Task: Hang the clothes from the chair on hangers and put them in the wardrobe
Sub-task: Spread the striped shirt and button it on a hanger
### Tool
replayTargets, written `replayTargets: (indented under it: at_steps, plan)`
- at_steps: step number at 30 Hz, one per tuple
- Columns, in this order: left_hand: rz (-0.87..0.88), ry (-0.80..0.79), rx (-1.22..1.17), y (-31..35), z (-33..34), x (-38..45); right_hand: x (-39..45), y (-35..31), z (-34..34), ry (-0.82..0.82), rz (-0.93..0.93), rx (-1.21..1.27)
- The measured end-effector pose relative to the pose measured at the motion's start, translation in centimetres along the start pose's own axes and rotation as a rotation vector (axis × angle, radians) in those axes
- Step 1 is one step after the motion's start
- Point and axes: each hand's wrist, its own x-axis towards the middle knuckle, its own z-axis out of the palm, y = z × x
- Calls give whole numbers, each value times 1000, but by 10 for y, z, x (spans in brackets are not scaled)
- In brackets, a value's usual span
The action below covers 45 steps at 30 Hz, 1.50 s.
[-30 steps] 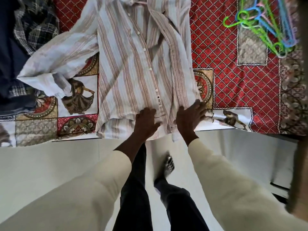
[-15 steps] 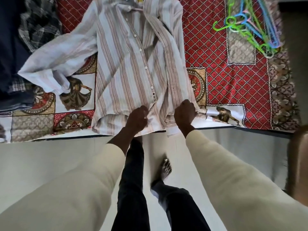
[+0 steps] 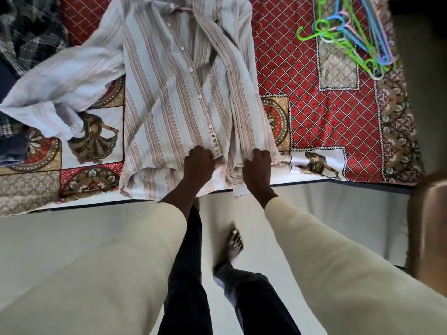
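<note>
A white shirt with brown stripes (image 3: 169, 93) lies buttoned and spread flat on the patterned bed cover (image 3: 302, 105), collar away from me, one sleeve flung out to the left. A pink hanger shows faintly at its collar (image 3: 180, 8). My left hand (image 3: 198, 163) grips the hem beside the button placket. My right hand (image 3: 257, 165) grips the hem at the shirt's right edge. Both fists are curled into the cloth near the bed's front edge.
A bunch of green, blue and pink plastic hangers (image 3: 350, 37) lies at the bed's far right. Dark plaid and navy clothes (image 3: 21, 37) are piled at the far left. A brown chair edge (image 3: 430, 226) stands at my right. Pale floor (image 3: 72, 233) lies below.
Both hands went from lying flat on the shirt's lower part to curling into fists on its hem. The view drew a little closer to the bed.
</note>
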Motion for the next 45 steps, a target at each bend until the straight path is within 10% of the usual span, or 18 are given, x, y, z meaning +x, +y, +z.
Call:
replayTargets:
  at_steps: [7,22,34,41,45]
  plan:
    - [-73,113,-287,0,2,-7,12,10,-7,-34,425,182]
    - [-236,349,-565,-4,-5,-20,-25,-8,0,217,-259,-27]
    - [-14,388,-439,-8,-1,-32,-24,-34,-8,-5,624,887]
    - [-54,495,-445,-14,-14,-37,-20,-42,-8,209,346,509]
    - [48,467,-387,-21,-19,-37,-11,-44,-15,234,596,721]
